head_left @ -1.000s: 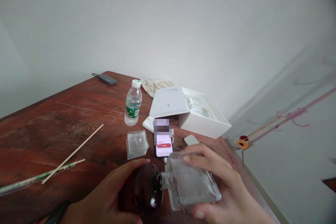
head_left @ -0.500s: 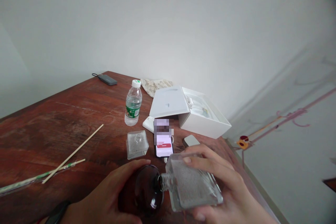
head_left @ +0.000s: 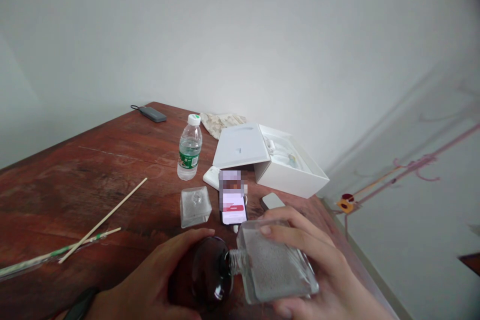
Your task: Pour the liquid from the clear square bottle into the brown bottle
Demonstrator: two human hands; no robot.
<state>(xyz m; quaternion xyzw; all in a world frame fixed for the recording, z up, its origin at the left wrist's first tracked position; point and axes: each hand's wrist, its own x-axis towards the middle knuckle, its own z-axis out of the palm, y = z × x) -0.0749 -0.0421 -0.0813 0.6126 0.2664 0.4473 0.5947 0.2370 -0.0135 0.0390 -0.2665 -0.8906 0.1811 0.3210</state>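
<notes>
At the bottom centre, my left hand [head_left: 150, 280] is wrapped round a dark brown, glossy rounded bottle [head_left: 202, 275]. My right hand [head_left: 318, 265] grips a clear, square-sided bottle [head_left: 277, 265], which lies tilted on its side with its threaded neck pointing left. The neck's end meets the brown bottle at its right side; the exact contact is hidden. Just beyond, a clear square block-like piece [head_left: 195, 206] rests on the wooden table [head_left: 157, 215]. A lit phone [head_left: 234, 214] with a cable lies right of that piece.
Behind stand a water bottle [head_left: 189, 155] and an open white box [head_left: 292, 180]. A white charger [head_left: 211, 178], grey-topped object [head_left: 273, 201], cloth [head_left: 221, 122] and grey device [head_left: 153, 114] lie about. Wooden sticks [head_left: 108, 215] cross at left; a pink rack [head_left: 423, 162] is at right.
Both hands keep their hold on the bottles. The clear bottle has tipped very slightly; otherwise the view has only shifted a little.
</notes>
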